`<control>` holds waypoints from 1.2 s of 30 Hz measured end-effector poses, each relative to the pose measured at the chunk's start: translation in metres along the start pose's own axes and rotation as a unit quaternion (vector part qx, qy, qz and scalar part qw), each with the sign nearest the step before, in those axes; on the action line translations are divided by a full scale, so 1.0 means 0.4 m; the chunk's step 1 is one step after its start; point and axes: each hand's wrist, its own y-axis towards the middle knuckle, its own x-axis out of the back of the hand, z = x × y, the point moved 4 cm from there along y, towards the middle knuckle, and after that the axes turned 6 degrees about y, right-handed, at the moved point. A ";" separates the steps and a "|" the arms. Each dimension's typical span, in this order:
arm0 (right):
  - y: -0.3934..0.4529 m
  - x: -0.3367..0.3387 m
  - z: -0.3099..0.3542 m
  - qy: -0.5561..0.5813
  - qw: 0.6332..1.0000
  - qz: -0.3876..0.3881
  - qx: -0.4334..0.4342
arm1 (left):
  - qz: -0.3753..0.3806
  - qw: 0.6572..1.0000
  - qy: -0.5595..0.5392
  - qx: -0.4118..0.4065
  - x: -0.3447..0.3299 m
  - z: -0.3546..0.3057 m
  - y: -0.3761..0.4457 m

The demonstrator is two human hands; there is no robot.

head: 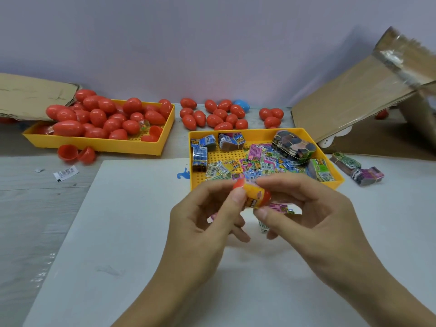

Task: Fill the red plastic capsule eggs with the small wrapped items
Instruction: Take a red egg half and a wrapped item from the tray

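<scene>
The fingers of both hands cover most of the red capsule [264, 195]; its seam stays hidden. The right cardboard box [368, 100] runs off the edge. Wrapper print [254, 165] is too small to read.

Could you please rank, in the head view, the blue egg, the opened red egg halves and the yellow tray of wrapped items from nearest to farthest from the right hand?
From the right hand:
1. Yellow tray of wrapped items, just beyond the fingers.
2. Opened red egg halves, far left, in front of the other tray.
3. Blue egg, at the back, by the wall.

Plain pale lilac wall [212, 43], grey wood-grain tabletop [28, 208], white board [118, 232] on it, soft even light
</scene>
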 end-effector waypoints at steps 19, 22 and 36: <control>0.057 0.241 0.245 -0.393 0.841 -0.142 0.345 | -0.091 0.996 -0.010 0.001 0.015 0.030 0.017; 0.128 0.374 0.324 -0.418 0.849 -0.152 0.286 | -0.086 0.996 -0.009 0.010 0.003 0.030 0.013; 0.025 0.051 0.023 -0.124 0.987 -0.098 0.033 | -0.094 0.996 0.004 0.000 0.008 0.025 0.015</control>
